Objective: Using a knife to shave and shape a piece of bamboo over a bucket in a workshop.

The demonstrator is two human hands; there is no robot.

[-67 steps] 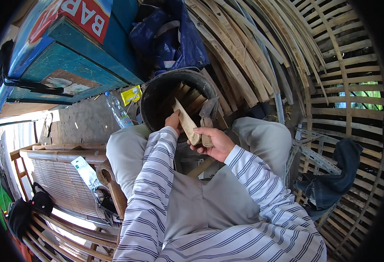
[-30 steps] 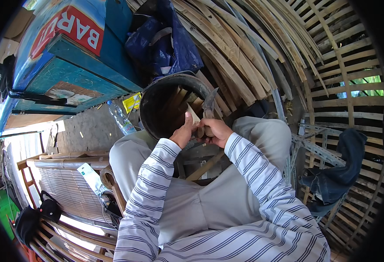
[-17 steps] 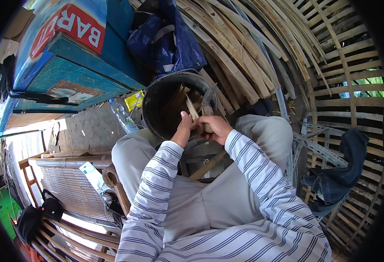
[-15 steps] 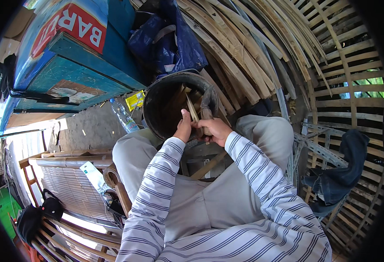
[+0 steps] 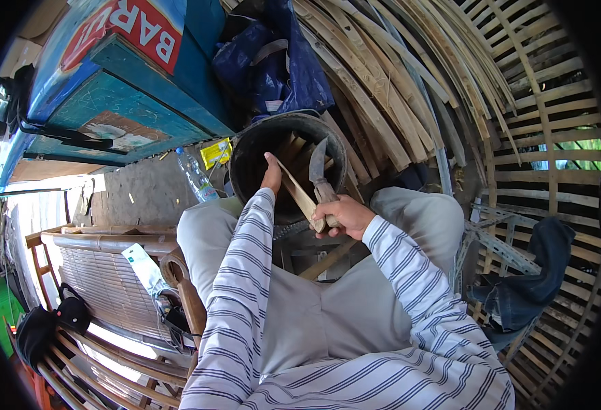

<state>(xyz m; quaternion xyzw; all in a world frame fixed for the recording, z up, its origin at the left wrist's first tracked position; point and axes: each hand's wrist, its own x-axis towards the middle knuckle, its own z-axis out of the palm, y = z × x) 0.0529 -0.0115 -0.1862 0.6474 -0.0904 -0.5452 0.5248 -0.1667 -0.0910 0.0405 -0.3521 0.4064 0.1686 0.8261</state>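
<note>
Your right hand (image 5: 348,217) is clamped on the knife (image 5: 318,162), fingers covering part of the handle, curved blade pointing far. The wood piece (image 5: 300,197) slants over the near side of the bucket (image 5: 244,147), near end against your right hand, far end by your left hand (image 5: 271,178). Left fingers are mostly hidden; can't tell if they're closed on the wood or just against it. Wood scraps (image 5: 288,146) inside the bucket sit in shadow, count unclear. Grey floor (image 5: 133,186) to the left, with a plastic bottle (image 5: 196,178) and yellow packet (image 5: 215,154). Blue bag (image 5: 304,82) just beyond the bucket, contents unclear. Long strips (image 5: 372,85) far right, cut off at the top. Slatted wall (image 5: 543,102) right; blue cabinet (image 5: 143,113) far left, cropped.
</note>
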